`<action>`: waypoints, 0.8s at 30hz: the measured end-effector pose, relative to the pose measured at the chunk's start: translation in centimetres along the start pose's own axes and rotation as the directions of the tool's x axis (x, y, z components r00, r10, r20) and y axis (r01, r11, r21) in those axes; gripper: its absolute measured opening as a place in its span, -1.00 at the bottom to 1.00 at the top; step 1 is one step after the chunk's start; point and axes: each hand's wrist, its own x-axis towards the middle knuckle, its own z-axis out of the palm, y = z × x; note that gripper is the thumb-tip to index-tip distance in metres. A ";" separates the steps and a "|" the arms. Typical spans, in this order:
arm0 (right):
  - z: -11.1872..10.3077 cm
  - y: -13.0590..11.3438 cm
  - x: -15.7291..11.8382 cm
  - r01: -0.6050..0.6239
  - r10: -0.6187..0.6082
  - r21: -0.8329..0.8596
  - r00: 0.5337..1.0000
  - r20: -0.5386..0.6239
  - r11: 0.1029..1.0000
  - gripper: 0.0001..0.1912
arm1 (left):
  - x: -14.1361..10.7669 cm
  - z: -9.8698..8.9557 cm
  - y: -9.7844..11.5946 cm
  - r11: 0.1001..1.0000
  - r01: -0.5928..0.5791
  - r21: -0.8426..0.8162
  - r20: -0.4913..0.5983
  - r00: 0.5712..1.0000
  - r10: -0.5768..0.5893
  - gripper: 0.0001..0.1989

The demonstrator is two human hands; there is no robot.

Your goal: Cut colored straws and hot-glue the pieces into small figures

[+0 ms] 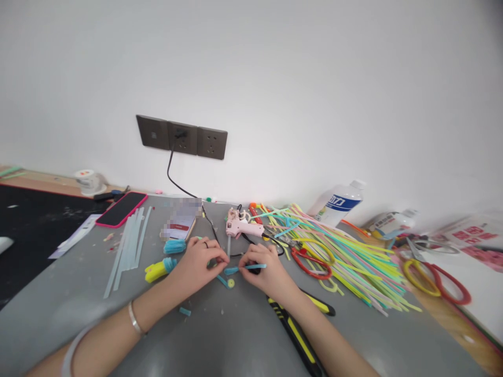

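Observation:
Both hands meet near the middle of the grey mat. My right hand [261, 267] pinches a short blue strip [231, 270], whose other end sticks out past the fingers to the right. Thumb and forefinger of my left hand [204, 262] are pressed together just left of it; what they hold, if anything, is too small to make out. Below the fingertips lies another blue strip beside a small pale yellow disc [231, 283]. Just beyond the hands rests a pink glue gun [244, 227]. A blue bundle [175, 246] and a yellow piece with blue wrapping [157, 270] lie by my left wrist.
Pale glue sticks [128, 243] and a pink phone [121, 209] lie left. Many coloured strips [346, 251], red-and-yellow scissors [314, 265] and a white bottle [338, 203] are on the right. A yellow-black tool [296, 335] lies under my right forearm. The black cord [170, 170] reaches the wall socket.

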 end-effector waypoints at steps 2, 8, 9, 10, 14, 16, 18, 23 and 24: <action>0.0 -0.1 0.1 0.004 -0.004 0.000 1.000 -0.007 1.000 -0.83 | 0.0 0.0 0.0 1.000 -0.003 -0.001 -0.005 1.000 0.003 -0.85; -0.3 -0.2 0.1 0.000 0.000 0.031 1.000 -0.016 1.000 -0.82 | 0.0 0.1 0.0 1.000 -0.005 -0.007 -0.001 1.000 0.005 -0.85; -0.4 -0.2 0.1 0.016 -0.015 0.042 1.000 -0.024 0.999 -0.82 | 0.0 0.1 0.0 1.000 -0.007 -0.008 -0.007 1.000 0.007 -0.85; -0.5 -0.2 0.0 0.038 -0.036 0.055 0.999 -0.038 0.998 -0.83 | -0.1 0.0 0.0 1.000 -0.011 -0.012 -0.013 1.000 0.011 -0.85; -0.8 -0.2 -0.1 0.153 -0.140 0.110 0.984 -0.113 0.982 -0.86 | -0.3 -0.2 0.3 0.996 -0.043 -0.080 -0.005 0.999 0.043 -0.84; -0.8 -0.2 -0.2 0.184 -0.168 0.119 0.977 -0.133 0.976 -0.87 | -0.4 -0.3 0.6 0.987 -0.068 -0.149 0.015 0.997 0.071 -0.81; -0.8 -0.2 -0.2 0.191 -0.175 0.118 0.975 -0.137 0.974 -0.87 | -0.4 -0.4 0.8 0.970 -0.090 -0.225 0.030 0.995 0.099 -0.78; -0.8 -0.2 -0.4 0.209 -0.195 0.098 0.971 -0.135 0.973 -0.90 | -0.3 -0.4 0.9 0.932 -0.039 -0.360 0.062 0.996 0.066 -0.78; -0.8 -0.3 -0.4 0.212 -0.200 0.089 0.971 -0.129 0.973 -0.91 | -0.2 -0.4 0.9 0.925 -0.012 -0.381 0.081 0.996 0.046 -0.79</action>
